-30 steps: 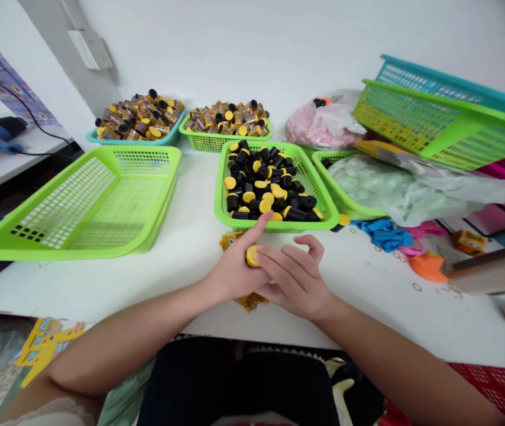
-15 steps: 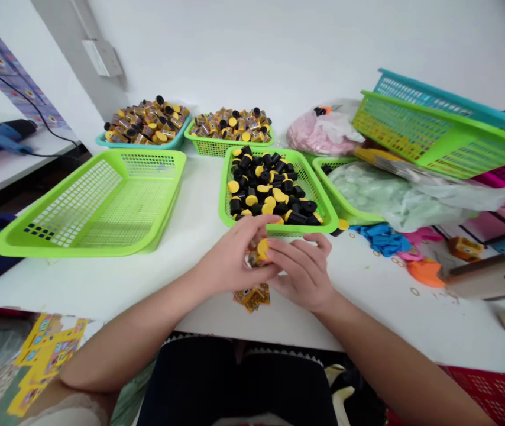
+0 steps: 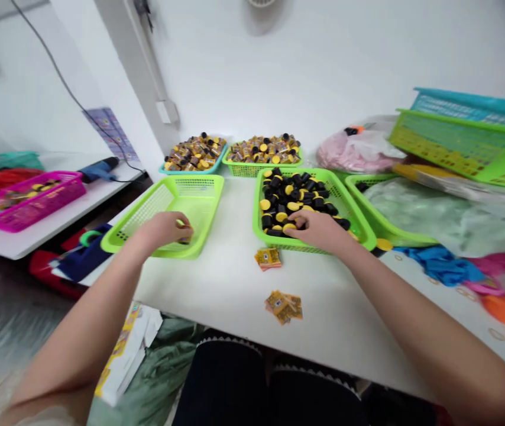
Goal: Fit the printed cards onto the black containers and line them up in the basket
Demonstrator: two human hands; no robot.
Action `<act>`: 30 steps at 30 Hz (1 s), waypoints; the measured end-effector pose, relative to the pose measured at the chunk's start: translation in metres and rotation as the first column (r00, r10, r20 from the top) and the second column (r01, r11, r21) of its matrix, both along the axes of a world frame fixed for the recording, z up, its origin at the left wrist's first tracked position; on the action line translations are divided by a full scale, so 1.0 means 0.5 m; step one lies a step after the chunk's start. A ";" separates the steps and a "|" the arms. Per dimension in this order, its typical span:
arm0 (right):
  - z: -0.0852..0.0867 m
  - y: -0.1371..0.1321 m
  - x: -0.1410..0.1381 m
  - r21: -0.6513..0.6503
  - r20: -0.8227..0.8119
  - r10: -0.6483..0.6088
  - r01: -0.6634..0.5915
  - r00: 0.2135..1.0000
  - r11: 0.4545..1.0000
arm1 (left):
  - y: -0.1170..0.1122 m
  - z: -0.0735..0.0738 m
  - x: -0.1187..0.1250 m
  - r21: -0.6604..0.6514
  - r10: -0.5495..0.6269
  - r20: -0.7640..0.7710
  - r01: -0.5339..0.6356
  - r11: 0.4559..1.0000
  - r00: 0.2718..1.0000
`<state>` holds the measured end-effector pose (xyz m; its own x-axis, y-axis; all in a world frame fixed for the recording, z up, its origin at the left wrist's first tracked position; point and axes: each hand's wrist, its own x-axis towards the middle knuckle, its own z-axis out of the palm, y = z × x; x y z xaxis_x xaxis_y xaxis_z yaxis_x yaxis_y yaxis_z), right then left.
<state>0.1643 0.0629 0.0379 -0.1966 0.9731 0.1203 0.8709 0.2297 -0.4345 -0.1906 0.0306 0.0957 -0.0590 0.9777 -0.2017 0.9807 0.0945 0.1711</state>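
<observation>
My left hand (image 3: 161, 229) reaches over the near corner of the empty light-green basket (image 3: 199, 186), its fingers curled round a small dark piece that I cannot make out clearly. My right hand (image 3: 319, 228) rests inside the green basket (image 3: 361, 228) of black tubes with yellow caps (image 3: 288, 198), fingers closed over the tubes at its near edge. Two small stacks of yellow printed labels (image 3: 268, 258) (image 3: 284, 306) lie on the white table (image 3: 235, 278) between my arms.
Two baskets of wrapped tubes (image 3: 194, 152) (image 3: 264, 149) stand at the back. Plastic bags (image 3: 359, 148), a green basket of pale film (image 3: 434, 207) and stacked baskets (image 3: 469, 133) crowd the right. A pink basket (image 3: 22, 201) sits on a side table at left. Coloured balloons (image 3: 445, 266) lie near the right edge.
My hands, joined over a yellow-capped tube at the table's middle, have parted: the left went to the empty basket, the right into the tube basket. The view swung left.
</observation>
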 end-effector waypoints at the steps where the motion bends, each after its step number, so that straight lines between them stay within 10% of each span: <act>1: -0.002 0.000 -0.002 0.012 -0.016 -0.025 0.026 1.000 1.000 | 0.014 -0.013 -0.002 -0.054 -0.018 -0.011 0.017 0.998 1.000; 13: 0.017 0.019 -0.017 -0.089 0.118 0.085 -0.074 0.989 0.993 | 0.005 -0.089 0.070 -0.286 -0.284 0.289 0.366 0.886 0.914; 24: -0.032 -0.075 0.061 0.501 -0.380 0.130 0.086 0.916 0.861 | -0.016 -0.059 0.104 -0.265 -0.270 0.183 0.312 0.912 0.945; 27: -0.049 -0.099 0.079 0.513 -0.592 0.224 0.147 0.774 0.846 | -0.072 -0.043 0.145 0.031 -0.283 0.116 0.282 0.959 0.952; 30: -0.058 -0.110 0.086 0.537 -0.629 0.276 0.149 0.727 0.831 | -0.162 -0.080 0.211 0.459 -0.560 0.043 0.482 0.747 0.827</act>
<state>0.2071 0.0081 0.0089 0.0828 0.6958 0.7135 0.3763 0.6411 -0.6688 -0.0851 -0.0502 0.0556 0.4805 0.8353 0.2671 0.8075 -0.5402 0.2369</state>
